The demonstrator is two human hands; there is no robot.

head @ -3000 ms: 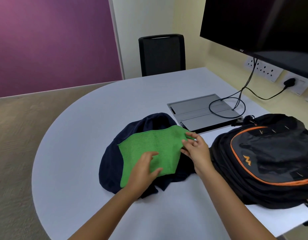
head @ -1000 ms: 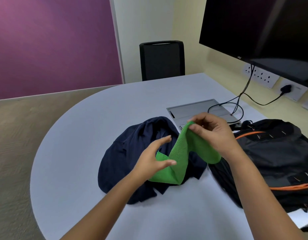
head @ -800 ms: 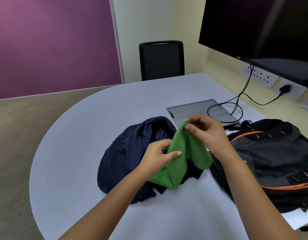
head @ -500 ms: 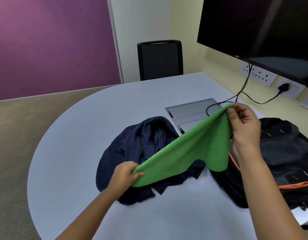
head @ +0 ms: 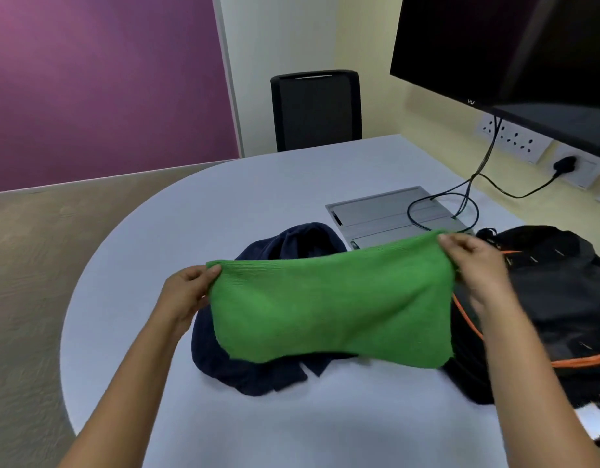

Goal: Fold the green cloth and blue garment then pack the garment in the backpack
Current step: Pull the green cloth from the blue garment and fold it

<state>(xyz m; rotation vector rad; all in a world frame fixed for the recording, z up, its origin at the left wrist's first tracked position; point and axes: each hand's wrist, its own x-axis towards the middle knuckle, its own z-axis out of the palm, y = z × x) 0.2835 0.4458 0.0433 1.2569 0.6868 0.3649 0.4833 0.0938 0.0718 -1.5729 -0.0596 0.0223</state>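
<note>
Behind the green cloth (head: 329, 309), backpack (head: 555, 298) apparently touches blue garment (head: 292, 241).

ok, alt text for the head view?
Both hands, left hand and right hand, hold a green cloth spread above a crumpled blue garment on a white table, black backpack at right.

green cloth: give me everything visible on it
The green cloth is a plain bright green piece with a fine ribbed or knitted look, soft and limp. It is spread wide in the air, hanging as one sheet, with its top edge sagging between the left hand and the right hand, which pinch its upper corners. It hangs in front of the blue garment, beside the backpack.
</note>
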